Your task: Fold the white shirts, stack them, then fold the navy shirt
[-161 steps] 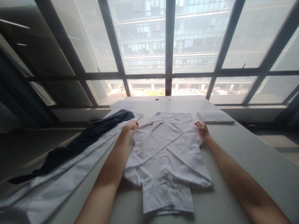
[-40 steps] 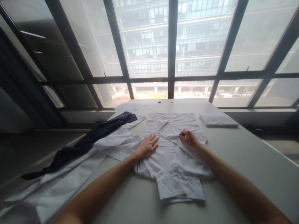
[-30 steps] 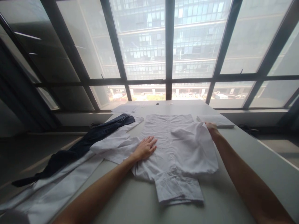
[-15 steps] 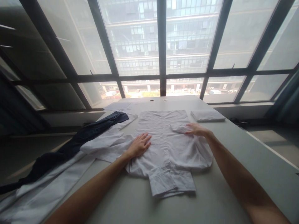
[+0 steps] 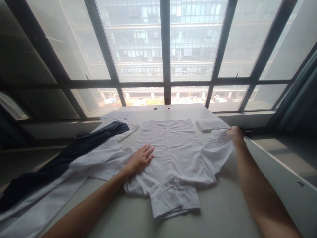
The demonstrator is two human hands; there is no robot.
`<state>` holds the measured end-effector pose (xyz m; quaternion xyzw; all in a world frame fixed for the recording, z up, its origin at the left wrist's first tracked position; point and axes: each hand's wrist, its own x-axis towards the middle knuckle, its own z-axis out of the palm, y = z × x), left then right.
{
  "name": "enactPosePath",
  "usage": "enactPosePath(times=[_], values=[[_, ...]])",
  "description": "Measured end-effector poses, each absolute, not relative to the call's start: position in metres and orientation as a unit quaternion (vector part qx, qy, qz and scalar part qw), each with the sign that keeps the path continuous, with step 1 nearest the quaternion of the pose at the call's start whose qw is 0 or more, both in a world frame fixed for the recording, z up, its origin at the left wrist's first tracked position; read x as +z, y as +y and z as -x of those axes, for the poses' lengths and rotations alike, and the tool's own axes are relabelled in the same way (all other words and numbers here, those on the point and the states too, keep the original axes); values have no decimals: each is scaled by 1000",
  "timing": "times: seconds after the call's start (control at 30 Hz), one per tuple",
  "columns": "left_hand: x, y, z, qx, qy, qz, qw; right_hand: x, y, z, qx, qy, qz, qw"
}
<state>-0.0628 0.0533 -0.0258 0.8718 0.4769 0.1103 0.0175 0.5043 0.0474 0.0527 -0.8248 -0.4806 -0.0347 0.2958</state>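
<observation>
Pinching sleeve (image 5: 218,148) out rightward: right hand (image 5: 235,134) | left hand (image 5: 140,159) flat on shirt (image 5: 168,148)

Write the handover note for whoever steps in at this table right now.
Left hand: flat, pressing the white shirt on the table.
Right hand: pinching the shirt's right sleeve, pulled out to the side.
Nearby: dark garment and white cloth at left, folded white stack at far right.
Done: shirt spread flat, both sleeves out.
Left: all folding.

hazy window backlight, warped edges
</observation>
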Motion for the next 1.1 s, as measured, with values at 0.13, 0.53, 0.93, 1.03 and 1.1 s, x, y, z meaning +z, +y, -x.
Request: enactPosePath(times=[0.13, 0.53, 0.93, 1.03, 1.1], values=[[-27, 55, 63, 114, 483, -868, 25, 70, 27, -517, -143, -319, 854, 386], [-25, 54, 62, 88, 484, -871, 15, 24, 22, -315, -59, -681, 672, 284], [-24, 47, 59, 74, 483, -873, 5, -46, 5, -436, -32, -670, 731, 124], [-22, 44, 58, 67, 483, -873, -1, -52, 13, -445, -17, -709, 696, 112], [-22, 43, 57, 60, 486, -872, -4, -54, 15, -447, -15, -720, 685, 106]])
